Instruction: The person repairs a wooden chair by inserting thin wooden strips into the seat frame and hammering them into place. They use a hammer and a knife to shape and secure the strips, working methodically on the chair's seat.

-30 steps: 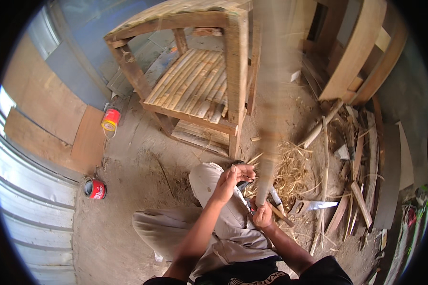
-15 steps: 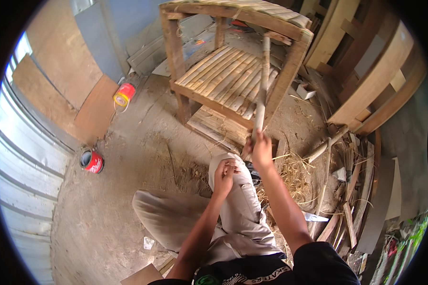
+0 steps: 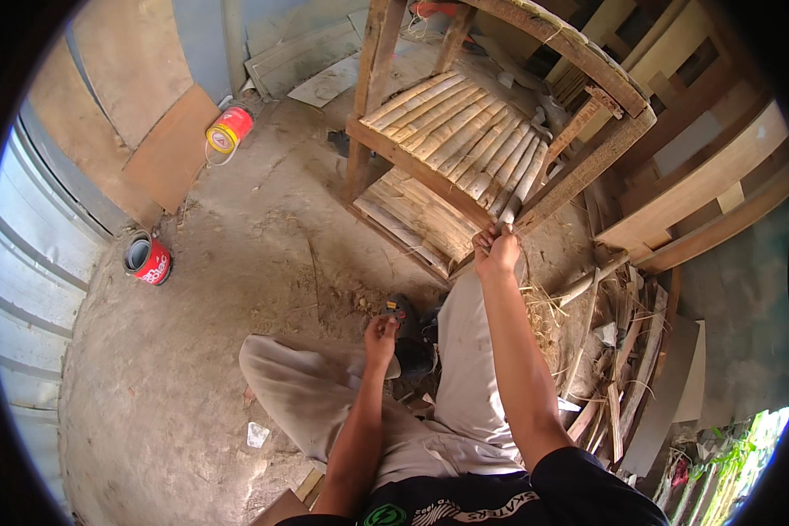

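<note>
The right hand [image 3: 497, 252] has its fingers closed around the near end of a bamboo slat [image 3: 519, 188]. The slat lies on the seat of the wooden chair frame [image 3: 587, 167], its long axis running from the hand toward one o'clock, alongside the other slats. The left hand [image 3: 382, 333] is well apart at seven o'clock, resting by a dark tool [image 3: 409, 326] near the knee; whether its fingers grip anything cannot be told.
</note>
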`<state>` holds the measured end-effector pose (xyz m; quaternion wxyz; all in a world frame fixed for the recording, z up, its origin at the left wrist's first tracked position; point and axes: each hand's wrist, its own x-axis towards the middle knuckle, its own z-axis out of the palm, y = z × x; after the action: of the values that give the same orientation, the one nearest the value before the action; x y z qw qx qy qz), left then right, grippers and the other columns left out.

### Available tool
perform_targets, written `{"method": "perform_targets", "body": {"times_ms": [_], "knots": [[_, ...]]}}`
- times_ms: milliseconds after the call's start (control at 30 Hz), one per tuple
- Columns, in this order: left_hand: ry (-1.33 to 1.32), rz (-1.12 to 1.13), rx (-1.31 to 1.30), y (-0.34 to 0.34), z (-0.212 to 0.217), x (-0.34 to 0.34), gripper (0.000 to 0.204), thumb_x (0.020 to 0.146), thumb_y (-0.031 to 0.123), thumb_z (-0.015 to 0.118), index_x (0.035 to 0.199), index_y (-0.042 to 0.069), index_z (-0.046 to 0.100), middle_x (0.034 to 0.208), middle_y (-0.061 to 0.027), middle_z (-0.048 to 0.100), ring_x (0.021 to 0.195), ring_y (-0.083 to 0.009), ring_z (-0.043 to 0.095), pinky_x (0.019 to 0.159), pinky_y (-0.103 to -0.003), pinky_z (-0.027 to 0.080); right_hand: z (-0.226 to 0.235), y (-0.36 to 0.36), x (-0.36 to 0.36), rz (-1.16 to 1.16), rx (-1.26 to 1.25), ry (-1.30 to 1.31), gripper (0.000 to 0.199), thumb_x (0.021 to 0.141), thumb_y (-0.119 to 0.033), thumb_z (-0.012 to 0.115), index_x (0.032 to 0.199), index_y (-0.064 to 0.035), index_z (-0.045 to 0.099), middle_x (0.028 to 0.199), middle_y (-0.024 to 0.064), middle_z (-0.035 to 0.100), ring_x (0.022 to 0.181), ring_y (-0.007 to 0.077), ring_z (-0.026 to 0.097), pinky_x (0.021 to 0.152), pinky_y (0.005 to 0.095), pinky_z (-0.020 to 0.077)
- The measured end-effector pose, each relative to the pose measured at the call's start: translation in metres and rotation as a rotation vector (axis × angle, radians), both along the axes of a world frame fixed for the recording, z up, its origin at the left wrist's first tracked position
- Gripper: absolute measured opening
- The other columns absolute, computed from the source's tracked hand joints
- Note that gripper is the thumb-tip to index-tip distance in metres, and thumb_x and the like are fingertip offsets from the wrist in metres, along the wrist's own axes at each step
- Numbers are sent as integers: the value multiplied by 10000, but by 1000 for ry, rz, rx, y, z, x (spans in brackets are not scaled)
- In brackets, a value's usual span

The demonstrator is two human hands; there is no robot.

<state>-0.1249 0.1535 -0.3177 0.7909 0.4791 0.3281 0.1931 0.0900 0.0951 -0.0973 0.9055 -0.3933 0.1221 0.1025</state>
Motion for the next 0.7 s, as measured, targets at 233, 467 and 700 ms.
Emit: {"method": "perform_targets", "body": {"times_ms": [233,467,700], "knots": [[59,-35,-174,7,-21,7,190,994,249,621,1020,63,652,798,-7,638,662,-100,600,584,-279,484,-6,-10,-1,3,-40,-8,353,1085,-297,351,992,-6,526,707,12,435,538,102,331,501,265,301],[245,-116,-174,2,-32,9,239,1010,288,581,1015,70,679,839,-34,657,708,-137,625,640,-334,525,-8,-10,1,-32,-55,-7,364,1088,-305,358,1009,0,540,717,18,447,547,109,332,504,279,306],[275,-120,-224,0,-30,13,255,991,306,596,1026,70,687,878,-28,674,715,-133,634,635,-330,540,-7,-7,5,-42,-48,55,373,1093,-293,336,999,9,533,711,19,443,535,102,324,518,273,307]]}}
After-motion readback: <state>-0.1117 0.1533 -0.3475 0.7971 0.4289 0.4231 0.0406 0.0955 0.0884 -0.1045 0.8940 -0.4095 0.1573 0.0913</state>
